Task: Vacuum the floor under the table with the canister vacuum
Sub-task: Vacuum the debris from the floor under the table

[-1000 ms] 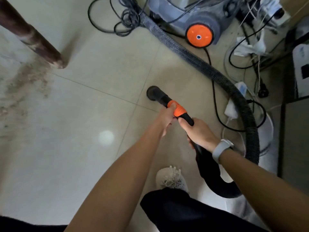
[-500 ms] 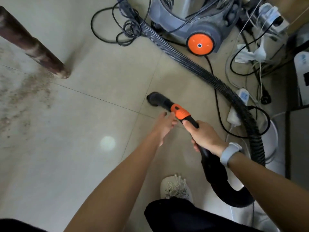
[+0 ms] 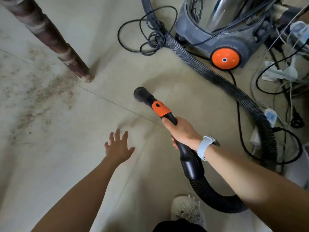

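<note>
Canister vacuum, grey plastic with an orange wheel, sits far right among tangled cords, no readable label; its ribbed black hose loops to the smooth handle. Right hand grips that handle, nozzle aimed far-left. Left hand hovers with fingers spread over open tile; gritty dirt lies beside the rusty table leg, far left.

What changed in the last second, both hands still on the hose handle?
No. The left hand let go of the orange collar and drew back toward the body; it now hangs open over the floor tiles. The right hand kept its grip on the hose handle. The dirt patch by the table leg looks unchanged.
</note>
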The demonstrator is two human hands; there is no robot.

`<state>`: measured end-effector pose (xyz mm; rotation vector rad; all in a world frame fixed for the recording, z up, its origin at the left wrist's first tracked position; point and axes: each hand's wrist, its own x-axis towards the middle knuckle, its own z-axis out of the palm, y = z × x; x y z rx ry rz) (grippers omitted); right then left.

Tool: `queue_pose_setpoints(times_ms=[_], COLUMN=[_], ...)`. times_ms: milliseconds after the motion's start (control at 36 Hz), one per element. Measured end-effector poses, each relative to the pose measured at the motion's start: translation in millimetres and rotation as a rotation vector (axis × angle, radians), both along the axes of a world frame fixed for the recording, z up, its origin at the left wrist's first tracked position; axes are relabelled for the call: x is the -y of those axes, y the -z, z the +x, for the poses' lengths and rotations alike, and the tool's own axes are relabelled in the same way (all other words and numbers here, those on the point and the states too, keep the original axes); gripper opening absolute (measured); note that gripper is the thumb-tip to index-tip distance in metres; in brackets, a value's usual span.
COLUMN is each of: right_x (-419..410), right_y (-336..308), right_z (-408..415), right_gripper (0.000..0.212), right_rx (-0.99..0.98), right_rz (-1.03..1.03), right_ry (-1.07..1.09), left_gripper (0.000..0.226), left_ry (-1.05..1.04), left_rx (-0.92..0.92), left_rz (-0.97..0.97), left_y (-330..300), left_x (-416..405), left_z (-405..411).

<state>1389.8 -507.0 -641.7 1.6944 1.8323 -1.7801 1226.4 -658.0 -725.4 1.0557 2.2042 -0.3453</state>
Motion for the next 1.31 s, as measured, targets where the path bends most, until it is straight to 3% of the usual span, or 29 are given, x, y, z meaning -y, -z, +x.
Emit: queue_pose_setpoints(times_ms=[361, 583, 778, 972, 1306], right_x=[21, 58, 76, 78, 34], right_y=[11, 18, 10, -18, -9], right_z=[-146, -208, -249, -268, -260], right_gripper=[0.034, 0.033, 0.04, 0.042, 0.044], right_rx=[-0.145, -0.139, 0.01, 0.06, 0.039], right_rz=[-0.111, -0.017, 0.213, 0.154, 0.063], right_ry=[-0.163, -0.239, -0.247, -0.208, -0.3], left_gripper=[0.075, 0.075, 0.076, 0.081, 0.086], left_ry=[-0.182, -0.115, -0.547, -0.716, -0.639], left_rx=[-0.05, -0.095, 0.044, 0.215, -0.062], left_rz=[0.027, -0.001, 0.179, 0.128, 0.122], left_y=[-22, -32, -16, -15, 24], left_x=[66, 118, 182, 235, 215], left_z=[-106, -152, -139, -110, -123])
